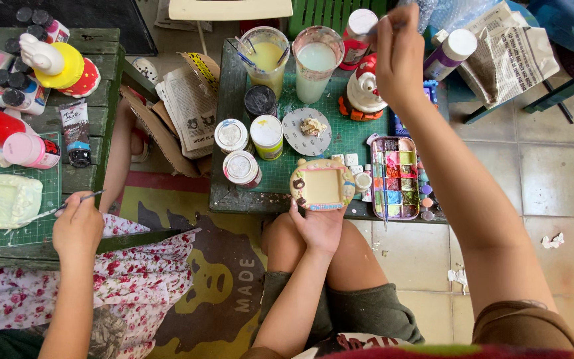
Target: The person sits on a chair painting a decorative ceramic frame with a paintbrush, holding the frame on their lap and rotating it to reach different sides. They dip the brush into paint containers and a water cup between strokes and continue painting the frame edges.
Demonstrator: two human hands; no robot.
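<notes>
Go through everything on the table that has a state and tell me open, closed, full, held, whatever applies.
Left hand: holding the plaster frame's near edge.
Plaster frame: flat, partly painted yellow.
Right hand: raised, gripping a brush.
Brush: held over the cups.
Yellow water cup: uncovered, nearly full.
White water cup: uncovered, nearly full.
Paint palette: open, wells filled.
Three paint jars: lids on.

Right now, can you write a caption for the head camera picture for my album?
Left hand holds a yellow plaster frame beside a paint palette; right hand lifts a brush over the green table.

One head-worn camera looks steeply down, close above the green table (234,193).
</notes>
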